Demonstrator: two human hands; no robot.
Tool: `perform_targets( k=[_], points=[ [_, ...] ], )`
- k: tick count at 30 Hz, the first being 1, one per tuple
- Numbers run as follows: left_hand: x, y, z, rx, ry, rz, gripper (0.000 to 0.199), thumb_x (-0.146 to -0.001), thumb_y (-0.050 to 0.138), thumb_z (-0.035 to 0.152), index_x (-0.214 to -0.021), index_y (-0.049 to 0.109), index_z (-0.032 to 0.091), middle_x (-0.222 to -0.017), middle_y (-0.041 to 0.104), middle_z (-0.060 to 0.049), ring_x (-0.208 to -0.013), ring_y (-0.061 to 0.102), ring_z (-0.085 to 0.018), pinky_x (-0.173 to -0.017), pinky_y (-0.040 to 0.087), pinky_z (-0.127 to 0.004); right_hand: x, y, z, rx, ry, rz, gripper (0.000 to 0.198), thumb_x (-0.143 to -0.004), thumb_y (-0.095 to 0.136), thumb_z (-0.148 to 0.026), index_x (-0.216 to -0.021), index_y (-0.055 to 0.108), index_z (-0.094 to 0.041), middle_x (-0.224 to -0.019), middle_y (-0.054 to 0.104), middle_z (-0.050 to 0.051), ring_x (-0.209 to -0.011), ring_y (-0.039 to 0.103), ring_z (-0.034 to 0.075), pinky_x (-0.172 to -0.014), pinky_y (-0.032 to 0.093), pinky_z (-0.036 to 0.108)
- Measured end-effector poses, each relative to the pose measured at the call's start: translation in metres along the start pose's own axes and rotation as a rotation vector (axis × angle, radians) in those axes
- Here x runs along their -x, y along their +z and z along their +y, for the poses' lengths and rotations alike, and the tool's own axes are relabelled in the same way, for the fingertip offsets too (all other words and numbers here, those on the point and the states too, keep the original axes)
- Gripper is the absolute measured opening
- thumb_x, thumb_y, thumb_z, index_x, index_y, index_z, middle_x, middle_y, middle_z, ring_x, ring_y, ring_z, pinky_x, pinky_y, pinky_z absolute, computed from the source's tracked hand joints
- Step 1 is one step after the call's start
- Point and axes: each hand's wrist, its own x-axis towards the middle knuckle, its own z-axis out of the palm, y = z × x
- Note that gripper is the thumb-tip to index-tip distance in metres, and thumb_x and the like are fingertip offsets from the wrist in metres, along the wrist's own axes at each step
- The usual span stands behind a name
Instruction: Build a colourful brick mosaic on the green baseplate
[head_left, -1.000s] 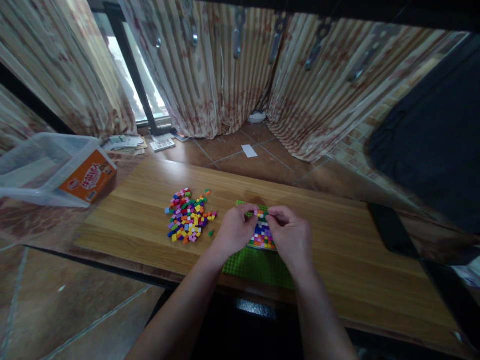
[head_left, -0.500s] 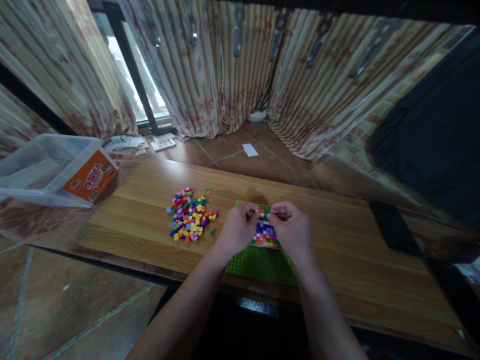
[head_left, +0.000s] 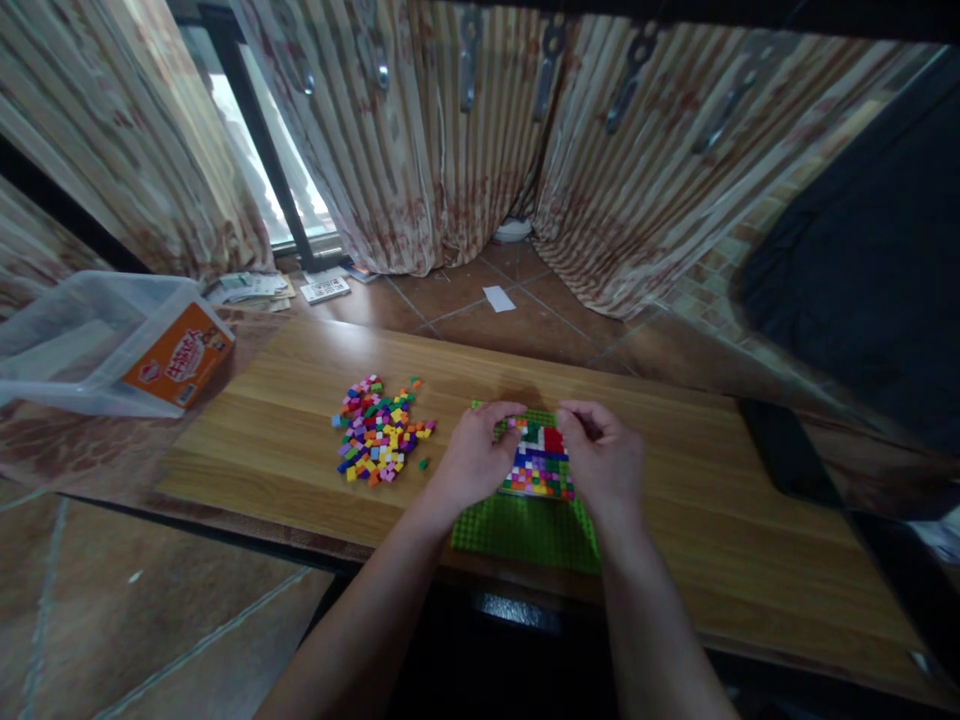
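Note:
A green studded baseplate [head_left: 525,532] lies near the table's front edge. Rows of small coloured bricks [head_left: 538,472], among them red, white, blue, purple and orange ones, cover its middle. My left hand [head_left: 476,455] rests over the left side of these rows, fingers bent and thumb close to the bricks. At the right side, my right hand [head_left: 609,462] has its thumb and fingers drawn together by the upper right part of the rows. Whatever either hand pinches is hidden by the fingers.
A loose pile of small coloured bricks [head_left: 379,435] lies on the wooden table [head_left: 255,420], left of the baseplate. A clear plastic box [head_left: 82,395] with an orange label stands at the far left. A dark flat object [head_left: 787,455] lies at the right end.
My right hand has shifted a little to the right, uncovering red bricks and more of the right side of the rows. My left hand has barely moved.

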Motion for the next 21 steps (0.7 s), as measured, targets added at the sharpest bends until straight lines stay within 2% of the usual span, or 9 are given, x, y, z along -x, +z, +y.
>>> perform_targets(
  k=[4, 8, 15, 21],
  points=[
    [-0.001, 0.002, 0.002, 0.064, -0.008, -0.087, 0.035, -0.084, 0.051, 0.007, -0.112, 0.071, 0.013, -0.117, 0.072, -0.011, -0.101, 0.067, -0.022, -0.095, 0.051, -0.037, -0.004, 0.003, 0.002, 0.064, -0.011, -0.085, 0.034, -0.087, 0.055, -0.044, -0.089, 0.077, -0.019, -0.092, 0.077, 0.010, -0.087, 0.069, 0.024, -0.082, 0.050, 0.039],
    [-0.001, 0.004, 0.003, 0.089, -0.023, -0.110, 0.034, -0.083, 0.051, 0.006, -0.110, 0.070, 0.013, -0.111, 0.073, -0.010, -0.096, 0.067, -0.020, -0.092, 0.050, -0.034, -0.005, 0.009, 0.006, 0.030, 0.036, -0.167, 0.034, -0.083, 0.060, -0.048, -0.084, 0.078, -0.018, -0.087, 0.077, 0.009, -0.084, 0.068, 0.024, -0.079, 0.048, 0.037],
    [-0.001, 0.007, 0.000, 0.094, -0.038, -0.100, 0.030, -0.080, 0.049, 0.007, -0.101, 0.068, 0.015, -0.092, 0.071, -0.005, -0.086, 0.065, -0.019, -0.079, 0.050, -0.030, -0.006, 0.015, 0.011, -0.171, 0.200, -0.200, 0.030, -0.069, 0.072, -0.045, -0.079, 0.078, -0.018, -0.076, 0.077, 0.006, -0.070, 0.066, 0.021, -0.069, 0.048, 0.033],
    [-0.001, 0.007, 0.000, 0.100, -0.036, -0.099, 0.029, -0.080, 0.048, 0.007, -0.100, 0.067, 0.015, -0.089, 0.070, -0.004, -0.085, 0.064, -0.019, -0.080, 0.049, -0.030, -0.007, 0.015, 0.008, -0.168, 0.178, -0.213, 0.028, -0.067, 0.072, -0.044, -0.075, 0.078, -0.017, -0.072, 0.076, 0.006, -0.066, 0.065, 0.020, -0.067, 0.048, 0.033]
  ],
)
